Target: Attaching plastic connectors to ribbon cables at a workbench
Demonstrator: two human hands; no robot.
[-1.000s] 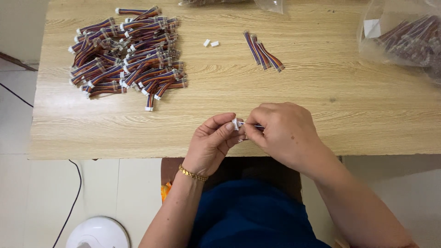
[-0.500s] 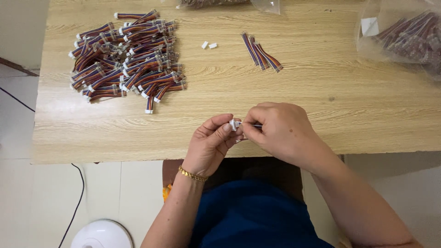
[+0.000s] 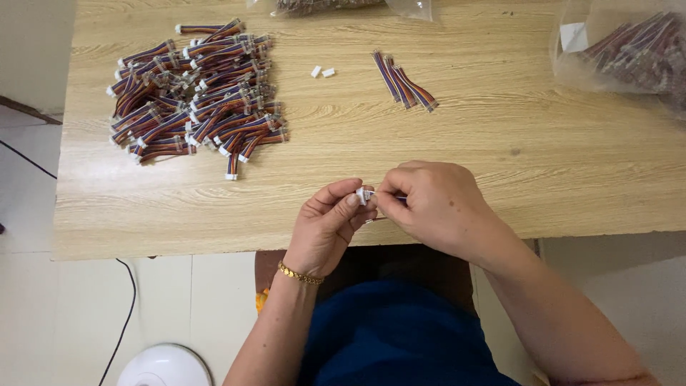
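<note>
Nearest the camera, at the near edge of the wooden table (image 3: 464, 143), the two hands meet over a small white connector (image 3: 364, 194). The left hand (image 3: 329, 225) has thumb and forefinger closed on the connector from the left side; the right hand (image 3: 432, 204) is pinched closed against its right end, where a short run of wires appears to enter it, though most of the wire is hidden inside the right hand and its colours cannot be confirmed. The connector is held just above the table edge, in front of the person's body. Its long axis, taken with the wire, appears to run roughly left to right, open face toward the right hand; it is too small to confirm finer orientation. In my judgement the step is done well by keeping the housing square between the left fingertips, feeding the wire end in straight along that axis without twisting, and pressing evenly until it seats. Farther out, two loose white housings (image 3: 322, 71) lie just beside each other, with a small bundle of multicoloured wires (image 3: 404, 89) to their right, slanting diagonally. To the far left sits a large heap of finished wire leads (image 3: 196, 93); clear plastic bags (image 3: 629, 50) of further leads occupy the far right corner.
</note>
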